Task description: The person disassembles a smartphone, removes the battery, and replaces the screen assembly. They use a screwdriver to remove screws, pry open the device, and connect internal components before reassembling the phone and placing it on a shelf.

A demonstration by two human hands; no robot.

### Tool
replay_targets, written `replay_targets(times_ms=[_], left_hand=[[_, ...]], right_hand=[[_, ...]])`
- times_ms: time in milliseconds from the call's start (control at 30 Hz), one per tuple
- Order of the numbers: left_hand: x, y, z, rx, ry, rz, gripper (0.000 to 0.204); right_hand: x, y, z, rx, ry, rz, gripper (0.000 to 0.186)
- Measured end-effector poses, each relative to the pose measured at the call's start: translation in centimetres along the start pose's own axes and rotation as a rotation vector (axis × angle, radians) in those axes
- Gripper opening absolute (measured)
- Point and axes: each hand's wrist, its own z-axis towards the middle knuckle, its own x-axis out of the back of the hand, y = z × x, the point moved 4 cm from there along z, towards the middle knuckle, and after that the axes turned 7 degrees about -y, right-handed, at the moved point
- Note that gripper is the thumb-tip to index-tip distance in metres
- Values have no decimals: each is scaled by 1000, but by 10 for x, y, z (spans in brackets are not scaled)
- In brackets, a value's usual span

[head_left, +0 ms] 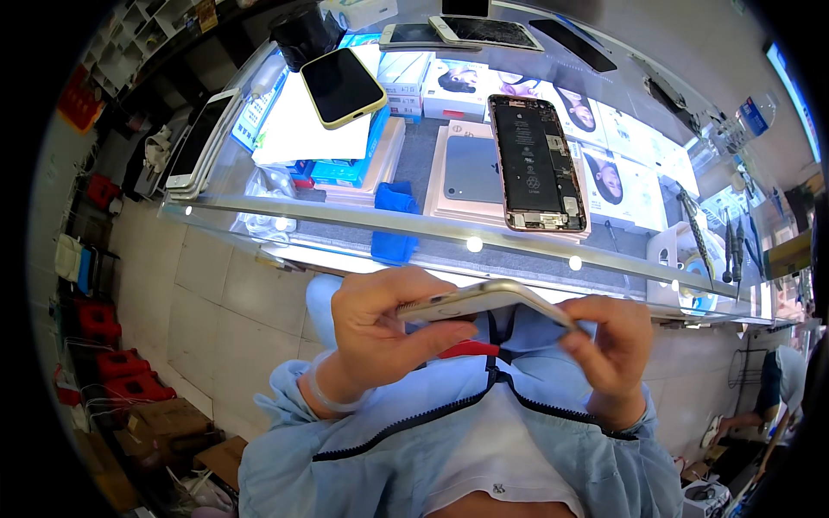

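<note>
In the middle of the frame, below the front edge of the glass counter (345, 212), a slim pale phone (466, 300) was held nearly edge-on between two hands. The left hand (384, 318) had its fingers closed around the phone's left end, thumb along the near side, while the right hand (611, 344) pinched the right end between thumb and bent fingers. On the counter, an opened phone (534, 160) lay right of upper centre, and a yellow-edged phone (343, 86) lay at upper left.
</note>
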Motion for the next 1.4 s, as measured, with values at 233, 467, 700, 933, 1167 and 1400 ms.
replay_targets(times_ms=[233,467,700,933,1167,1400], left_hand=[[-17,7,7,-52,-131,191,23],[-16,9,7,-88,-135,228,23],[-15,10,10,-139,-184,295,25],[-15,-5,-4,232,51,-169,36],[41,-16,-16,372,49,-29,34],[72,-2,13,212,262,-92,63]], right_hand=[[-6,-19,18,78,-13,-73,27],[-5,-22,23,140,31,-99,21],[-4,-17,24,116,26,-11,19],[1,-16,21,46,152,88,21],[-8,5,16,-26,48,342,18],[-27,5,19,-216,-169,506,38]])
